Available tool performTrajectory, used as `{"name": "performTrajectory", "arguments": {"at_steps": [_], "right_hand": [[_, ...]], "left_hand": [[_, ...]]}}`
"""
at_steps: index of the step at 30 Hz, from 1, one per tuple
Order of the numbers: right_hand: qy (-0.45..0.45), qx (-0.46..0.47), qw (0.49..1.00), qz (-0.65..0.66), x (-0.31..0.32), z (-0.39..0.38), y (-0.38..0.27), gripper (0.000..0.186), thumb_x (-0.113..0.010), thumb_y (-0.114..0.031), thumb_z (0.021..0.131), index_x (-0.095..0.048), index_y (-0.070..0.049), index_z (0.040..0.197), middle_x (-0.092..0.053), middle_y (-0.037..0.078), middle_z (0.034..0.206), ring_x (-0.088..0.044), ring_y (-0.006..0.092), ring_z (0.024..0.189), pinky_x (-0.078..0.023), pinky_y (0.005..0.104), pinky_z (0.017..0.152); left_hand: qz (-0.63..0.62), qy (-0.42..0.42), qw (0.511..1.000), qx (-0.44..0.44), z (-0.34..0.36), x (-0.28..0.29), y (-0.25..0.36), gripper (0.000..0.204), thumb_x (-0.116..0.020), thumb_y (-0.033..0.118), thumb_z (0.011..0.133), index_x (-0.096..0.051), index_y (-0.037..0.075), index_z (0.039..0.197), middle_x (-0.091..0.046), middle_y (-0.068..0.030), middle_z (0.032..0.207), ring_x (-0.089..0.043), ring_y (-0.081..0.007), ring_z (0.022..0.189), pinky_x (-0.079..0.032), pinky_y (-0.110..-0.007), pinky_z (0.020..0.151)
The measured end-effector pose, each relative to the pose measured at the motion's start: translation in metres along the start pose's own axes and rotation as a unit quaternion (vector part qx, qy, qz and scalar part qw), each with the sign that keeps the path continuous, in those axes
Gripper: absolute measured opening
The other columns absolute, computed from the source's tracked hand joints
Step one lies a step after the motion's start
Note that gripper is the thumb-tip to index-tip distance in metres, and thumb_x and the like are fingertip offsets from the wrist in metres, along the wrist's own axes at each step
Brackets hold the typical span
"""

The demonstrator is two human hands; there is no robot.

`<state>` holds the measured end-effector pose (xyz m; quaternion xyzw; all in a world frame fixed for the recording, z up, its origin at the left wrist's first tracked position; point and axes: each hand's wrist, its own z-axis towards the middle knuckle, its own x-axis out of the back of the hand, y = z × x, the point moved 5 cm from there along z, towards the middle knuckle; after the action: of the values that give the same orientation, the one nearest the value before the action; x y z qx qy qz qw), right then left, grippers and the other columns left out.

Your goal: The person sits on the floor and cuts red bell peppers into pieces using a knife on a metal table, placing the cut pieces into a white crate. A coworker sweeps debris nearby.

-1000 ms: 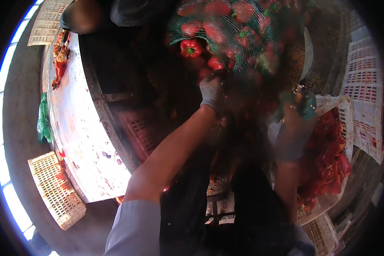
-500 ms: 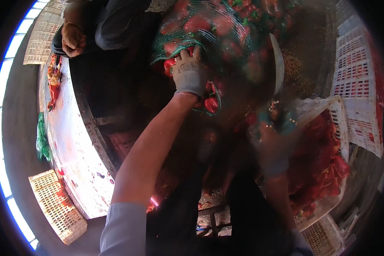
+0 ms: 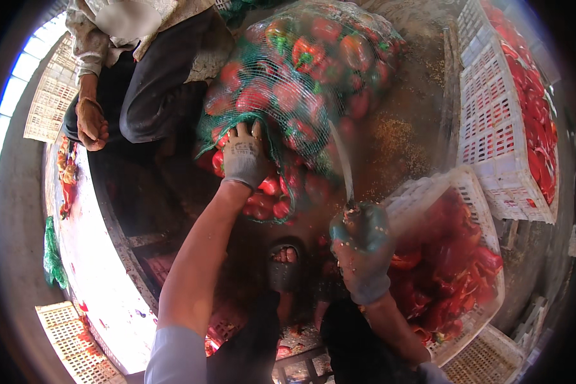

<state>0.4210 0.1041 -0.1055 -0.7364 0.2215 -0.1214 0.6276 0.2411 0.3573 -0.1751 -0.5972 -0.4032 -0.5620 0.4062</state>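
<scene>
My left hand [image 3: 244,157], in a grey-white glove, reaches into the mouth of a green net bag [image 3: 281,96] full of red bell peppers [image 3: 253,96]. Its fingers stretch forward over peppers at the bag's edge, with the fingertips partly hidden. My right hand [image 3: 363,253], in a seed-flecked glove with a green coating, grips a knife [image 3: 344,157] by its handle. The long, thin, curved blade points up and away, to the right of the bag. Several peppers [image 3: 269,198] lie by the bag's near edge, partly under netting.
At my right stands a white crate [image 3: 493,256] of cut red peppers; another filled crate [image 3: 493,121] is beyond it. A person's hand [image 3: 91,123] rests far left, near a white work surface [image 3: 109,256]. A yellowish crate [image 3: 77,339] sits lower left. Seeds [image 3: 397,137] litter the floor.
The view has shifted, bringing more of the net bag and the person into sight. My right hand with the knife has come closer to my left, which remains at the bag's mouth.
</scene>
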Motion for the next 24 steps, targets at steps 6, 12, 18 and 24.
{"name": "performTrajectory", "arguments": {"at_steps": [6,12,18,24], "right_hand": [[0.011,-0.033,0.999,0.041,-0.006,0.0,-0.013,0.03,-0.076,0.006,0.093,-0.061,-0.003,0.117,-0.066,0.002,0.094,-0.06,0.0065,0.076,-0.053,0.0269,0.063],[0.016,0.008,0.999,0.026,-0.004,0.002,-0.011,0.025,-0.075,0.003,0.096,-0.062,-0.004,0.116,-0.064,0.001,0.091,-0.057,0.0057,0.071,-0.049,0.0263,0.06],[0.009,-0.016,0.999,0.037,-0.012,0.0,-0.016,0.024,-0.076,0.001,0.095,-0.062,-0.005,0.113,-0.063,-0.001,0.088,-0.055,0.0049,0.072,-0.049,0.0274,0.061],[-0.011,0.027,0.999,-0.014,-0.01,0.002,-0.023,0.02,-0.078,-0.007,0.094,-0.063,-0.007,0.106,-0.06,-0.002,0.087,-0.054,0.0055,0.074,-0.047,0.0282,0.063]], "left_hand": [[-0.042,-0.051,0.997,0.037,-0.047,0.031,0.0,0.119,-0.099,0.047,0.071,-0.038,0.005,0.164,-0.054,-0.0231,0.145,-0.056,-0.0439,0.138,-0.054,-0.055,0.111],[-0.203,-0.039,0.977,0.047,-0.067,0.062,0.008,0.111,-0.096,0.035,0.077,-0.037,0.004,0.165,-0.056,-0.0254,0.15,-0.058,-0.0458,0.139,-0.054,-0.053,0.113],[-0.687,-0.16,0.706,-0.055,-0.137,-0.031,0.0,0.082,-0.081,0.019,0.093,-0.043,0.007,0.164,-0.07,-0.0137,0.139,-0.068,-0.0238,0.128,-0.057,-0.042,0.11],[-0.829,-0.202,0.52,0.038,-0.215,0.017,0.021,0.081,-0.08,0.028,0.099,-0.04,0.009,0.167,-0.065,-0.0164,0.148,-0.068,-0.0282,0.127,-0.063,-0.047,0.098]]}}
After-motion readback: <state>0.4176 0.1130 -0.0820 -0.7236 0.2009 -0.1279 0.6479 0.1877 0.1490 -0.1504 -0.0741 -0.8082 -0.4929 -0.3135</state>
